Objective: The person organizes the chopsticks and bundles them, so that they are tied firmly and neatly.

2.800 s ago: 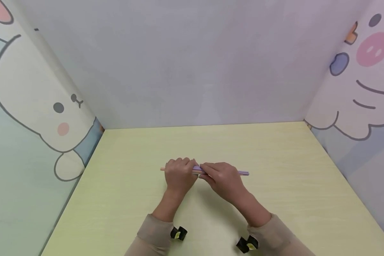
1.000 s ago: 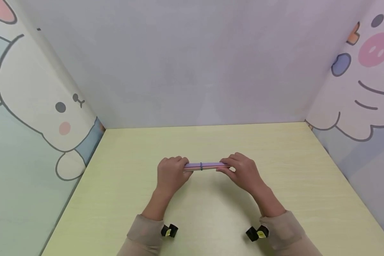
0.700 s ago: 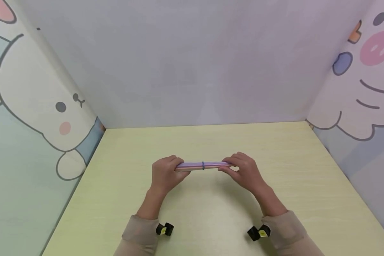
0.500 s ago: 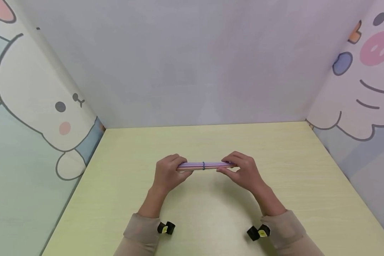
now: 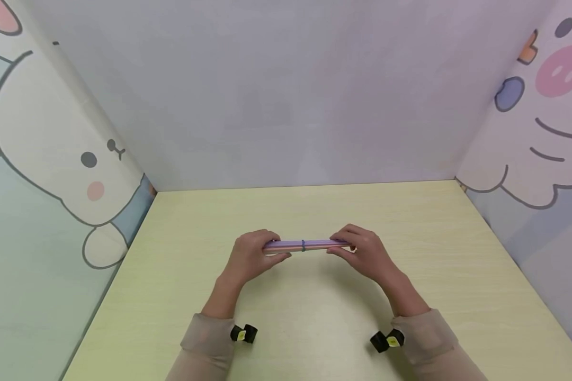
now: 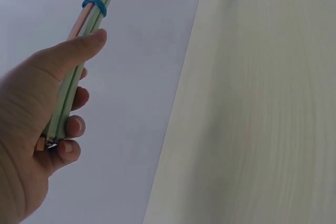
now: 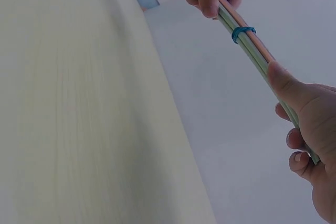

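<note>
Both hands hold a bundle of thin pencil-like sticks (image 5: pixel 291 246) level above the table, in lilac, pink, orange and green. A blue rubber band (image 6: pixel 94 7) is wound round its middle. My left hand (image 5: pixel 251 256) grips the left end, thumb laid along the sticks and fingers curled behind; in the left wrist view the stick ends (image 6: pixel 50 142) show a glint of metal by the palm. At the other end, my right hand (image 5: pixel 364 254) holds the bundle between thumb and curled fingers. The band (image 7: pixel 243 34) lies uncovered between the hands.
Beneath the hands spreads a pale yellow table (image 5: pixel 310 328), their shadows on it. A plain grey panel (image 5: pixel 305 106) rises along its back edge, and side panels with cartoon animals (image 5: pixel 57 137) flank it. Small black devices (image 5: pixel 244 334) sit at both cuffs.
From close together over the middle of the bundle, the hands have moved apart to its two ends, bringing the blue band into sight. Over the last half second they barely shift.
</note>
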`<state>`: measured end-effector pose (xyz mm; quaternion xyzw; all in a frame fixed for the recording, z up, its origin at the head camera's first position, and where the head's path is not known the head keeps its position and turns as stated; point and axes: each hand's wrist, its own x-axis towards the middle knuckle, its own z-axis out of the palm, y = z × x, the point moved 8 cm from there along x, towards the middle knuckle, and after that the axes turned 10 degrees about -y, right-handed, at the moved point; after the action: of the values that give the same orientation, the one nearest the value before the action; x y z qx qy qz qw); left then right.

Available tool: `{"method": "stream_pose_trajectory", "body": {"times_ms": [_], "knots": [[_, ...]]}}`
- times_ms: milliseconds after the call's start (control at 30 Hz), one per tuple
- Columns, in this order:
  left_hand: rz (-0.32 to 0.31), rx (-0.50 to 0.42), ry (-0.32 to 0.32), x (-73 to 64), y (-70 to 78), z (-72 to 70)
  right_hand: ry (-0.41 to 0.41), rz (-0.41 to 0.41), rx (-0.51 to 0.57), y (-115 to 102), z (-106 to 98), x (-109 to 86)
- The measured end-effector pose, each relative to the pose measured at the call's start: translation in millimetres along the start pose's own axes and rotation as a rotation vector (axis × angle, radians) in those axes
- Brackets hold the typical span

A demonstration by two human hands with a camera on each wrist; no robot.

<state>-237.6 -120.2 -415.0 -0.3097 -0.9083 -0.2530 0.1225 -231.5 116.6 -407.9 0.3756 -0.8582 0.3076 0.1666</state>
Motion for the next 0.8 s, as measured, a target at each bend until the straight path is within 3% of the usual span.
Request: {"method": "stream_pose_trajectory", "body": {"times_ms": [200, 467, 800], "knots": [[-0.150, -0.129, -0.152, -3.2, -22.9, 10.4, -0.051, 0.007, 0.008, 8, 7, -1.5], [-0.209, -0.227, -0.328, -4.3, -38.6, 24.0, -0.109, 0.015, 0.040, 26, 22, -6.7], [-0.273, -0.144, -0.299, 3.6, -57.5, 37.9, -0.129, 0.142, 0.051, 58, 42, -9.0]]}}
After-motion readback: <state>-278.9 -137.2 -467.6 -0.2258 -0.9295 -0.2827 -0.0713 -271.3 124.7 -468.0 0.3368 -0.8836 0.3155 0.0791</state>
